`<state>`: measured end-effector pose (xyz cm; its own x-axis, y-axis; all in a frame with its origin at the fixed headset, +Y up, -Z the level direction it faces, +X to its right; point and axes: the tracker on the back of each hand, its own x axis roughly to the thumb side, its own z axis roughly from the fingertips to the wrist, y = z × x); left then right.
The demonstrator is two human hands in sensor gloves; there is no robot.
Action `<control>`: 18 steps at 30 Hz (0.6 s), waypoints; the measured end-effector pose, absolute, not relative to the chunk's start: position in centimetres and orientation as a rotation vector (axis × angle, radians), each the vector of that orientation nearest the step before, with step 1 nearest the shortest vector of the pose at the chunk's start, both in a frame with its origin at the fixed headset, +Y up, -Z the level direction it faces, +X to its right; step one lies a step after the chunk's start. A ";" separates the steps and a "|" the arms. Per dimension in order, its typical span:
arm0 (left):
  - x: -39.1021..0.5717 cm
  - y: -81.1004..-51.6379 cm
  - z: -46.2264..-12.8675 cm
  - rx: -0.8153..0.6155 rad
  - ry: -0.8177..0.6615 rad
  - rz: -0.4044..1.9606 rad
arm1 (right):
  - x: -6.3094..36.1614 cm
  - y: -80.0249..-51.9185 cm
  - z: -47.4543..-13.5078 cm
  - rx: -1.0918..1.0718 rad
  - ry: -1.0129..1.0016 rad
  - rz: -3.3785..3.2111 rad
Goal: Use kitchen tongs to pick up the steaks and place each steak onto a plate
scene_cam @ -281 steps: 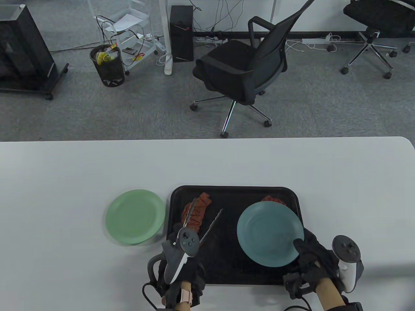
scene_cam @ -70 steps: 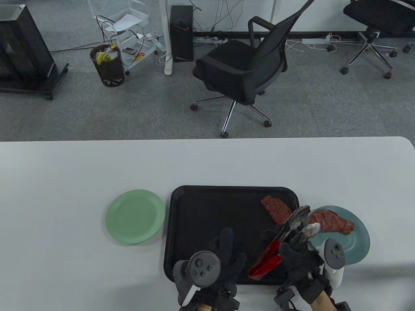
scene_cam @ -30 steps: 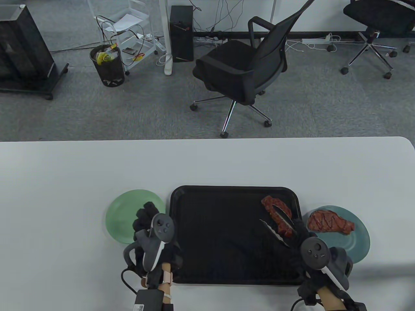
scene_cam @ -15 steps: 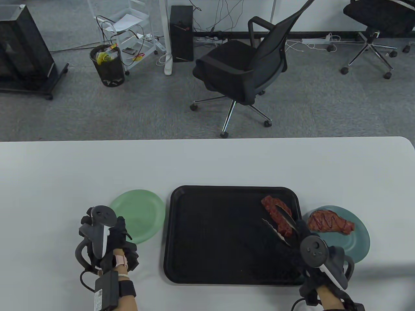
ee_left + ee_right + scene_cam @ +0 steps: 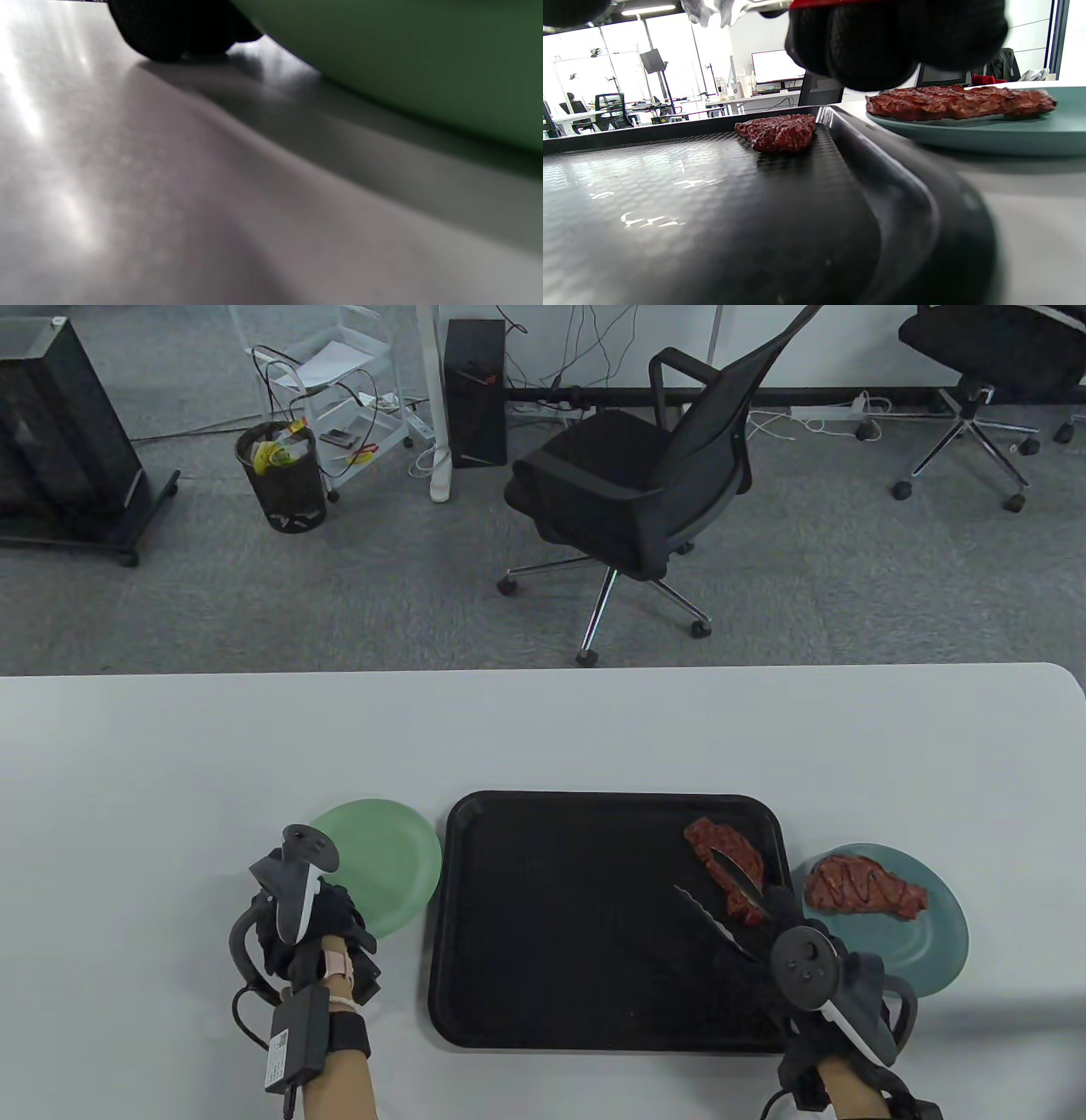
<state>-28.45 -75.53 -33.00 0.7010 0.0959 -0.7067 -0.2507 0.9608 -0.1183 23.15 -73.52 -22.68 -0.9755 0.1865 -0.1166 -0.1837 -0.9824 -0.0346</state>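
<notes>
Grey carpet and office chairs [image 5: 636, 483] lie beyond the white table [image 5: 543, 729]. Table view: near its front edge the right hand [image 5: 793, 963] grips tongs [image 5: 721, 899], spread over the steak [image 5: 725, 869] on the black tray [image 5: 594, 925]; another steak [image 5: 865, 889] lies on the teal plate [image 5: 933, 950]. Left hand [image 5: 310, 929] touches the green plate [image 5: 386, 865] — grip hidden. Left wrist view: blurred plate edge, fingertip [image 5: 169, 29]. Right wrist view: fingers [image 5: 882, 38] curled round the red handle [image 5: 840, 3].

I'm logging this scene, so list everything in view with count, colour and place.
Table: one, white, foreground.
Tray: one, black, table centre.
Steaks: two, reddish brown; one in the tray's far right corner, one on the teal plate.
Teal plate: one, right of the tray.
Green plate: one, left of the tray.
Tongs: one, metal, open, tips around the tray steak.
Office chairs: two, black; one behind the table, one far right.
Waste bin: one, black, far left.
Left hand: black glove, at the green plate's near edge.
Right hand: black glove, holds the tongs.
</notes>
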 end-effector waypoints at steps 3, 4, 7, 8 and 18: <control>-29.4 -75.0 -32.1 -0.126 0.816 0.285 | 23.0 -73.5 -22.7 -0.164 -0.028 2.949; -30.0 -74.6 -31.4 -0.035 0.841 0.365 | 22.9 -73.5 -22.7 -0.159 -0.024 2.949; -31.1 -73.8 -29.9 0.066 0.870 0.607 | 22.8 -73.4 -22.7 -0.154 -0.021 2.945; -31.5 -73.5 -29.3 0.095 0.880 0.702 | 22.8 -73.3 -22.6 -0.154 -0.024 2.944; -32.0 -71.6 -24.5 0.205 0.883 1.116 | 22.8 -72.8 -22.6 -0.108 -0.039 2.904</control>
